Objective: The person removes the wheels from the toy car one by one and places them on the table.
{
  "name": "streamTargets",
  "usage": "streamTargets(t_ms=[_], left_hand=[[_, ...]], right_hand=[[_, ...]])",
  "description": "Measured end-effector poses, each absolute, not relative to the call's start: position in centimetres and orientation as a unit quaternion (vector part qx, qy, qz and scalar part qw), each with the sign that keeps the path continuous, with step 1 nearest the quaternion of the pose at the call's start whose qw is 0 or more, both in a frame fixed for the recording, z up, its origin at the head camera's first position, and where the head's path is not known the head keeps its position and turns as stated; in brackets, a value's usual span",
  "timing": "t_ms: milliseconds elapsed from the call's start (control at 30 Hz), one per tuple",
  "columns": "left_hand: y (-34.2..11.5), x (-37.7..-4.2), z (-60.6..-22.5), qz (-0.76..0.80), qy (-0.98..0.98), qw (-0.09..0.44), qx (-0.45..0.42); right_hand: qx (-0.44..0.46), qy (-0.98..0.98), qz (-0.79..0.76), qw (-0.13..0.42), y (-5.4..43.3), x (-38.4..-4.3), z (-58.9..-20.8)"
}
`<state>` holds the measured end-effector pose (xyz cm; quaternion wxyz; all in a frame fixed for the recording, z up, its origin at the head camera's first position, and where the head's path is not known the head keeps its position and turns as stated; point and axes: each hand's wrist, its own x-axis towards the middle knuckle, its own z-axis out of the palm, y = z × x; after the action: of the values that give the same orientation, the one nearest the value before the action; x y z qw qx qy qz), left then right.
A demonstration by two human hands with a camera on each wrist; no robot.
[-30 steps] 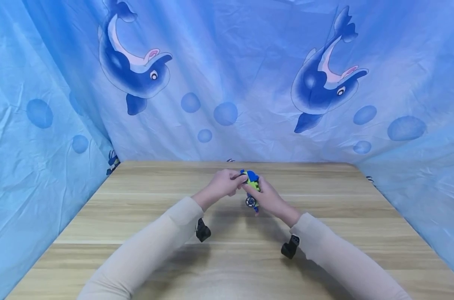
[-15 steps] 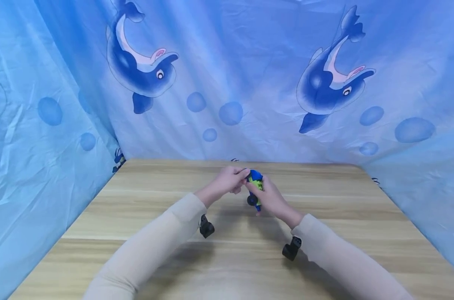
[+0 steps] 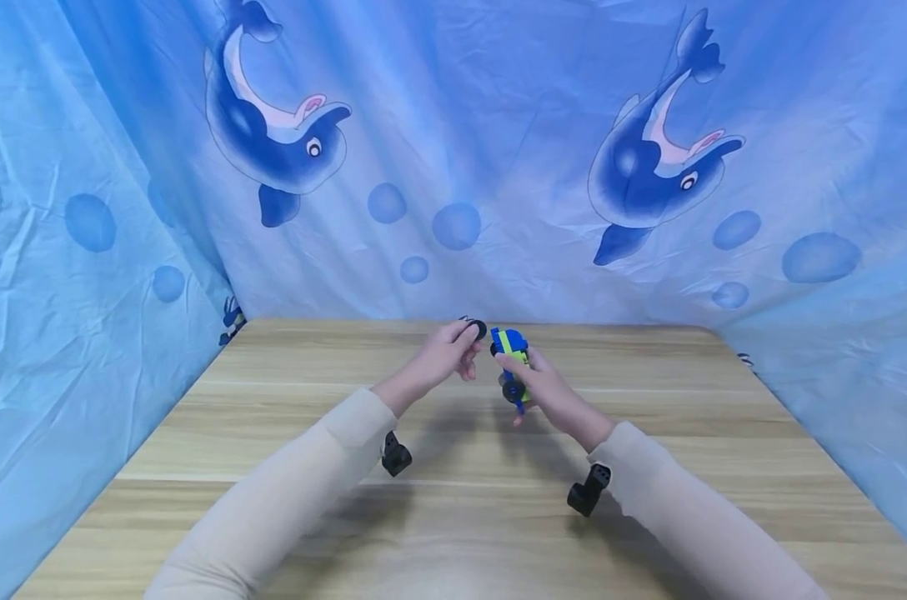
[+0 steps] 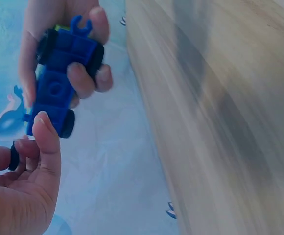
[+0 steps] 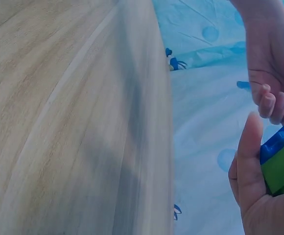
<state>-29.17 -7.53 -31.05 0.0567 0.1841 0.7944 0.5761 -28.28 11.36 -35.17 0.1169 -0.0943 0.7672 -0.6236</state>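
Pinching the black wheel (image 3: 479, 330), your left hand (image 3: 444, 357) sits just left of the toy car (image 3: 513, 360) gripped lengthwise, pointing away from you, in your right hand (image 3: 547, 389).

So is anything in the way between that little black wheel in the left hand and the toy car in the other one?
Nothing visible. The left hand pinches the black wheel just beside the toy car held in the right hand, with only open air between them above the table.
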Motion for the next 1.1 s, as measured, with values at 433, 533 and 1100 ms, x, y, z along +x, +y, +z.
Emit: streamTargets(t_ms=[433, 533, 1100], left_hand=[[-10.4, -30.1, -32.4, 0.6, 0.779, 0.095, 0.157], [-11.3, -30.1, -32.7, 0.585, 0.788, 0.112, 0.155], [-16.0, -31.6, -34.8, 0.475, 0.876, -0.01, 0.082]], right_hand=[[-0.111, 0.758, -0.623, 0.162, 12.2, -28.4, -35.0], [-0.121, 0.762, -0.614, 0.167, 12.3, -28.4, -34.9], [-0.097, 0.776, -0.6, 0.171, 12.7, -28.7, -35.2]])
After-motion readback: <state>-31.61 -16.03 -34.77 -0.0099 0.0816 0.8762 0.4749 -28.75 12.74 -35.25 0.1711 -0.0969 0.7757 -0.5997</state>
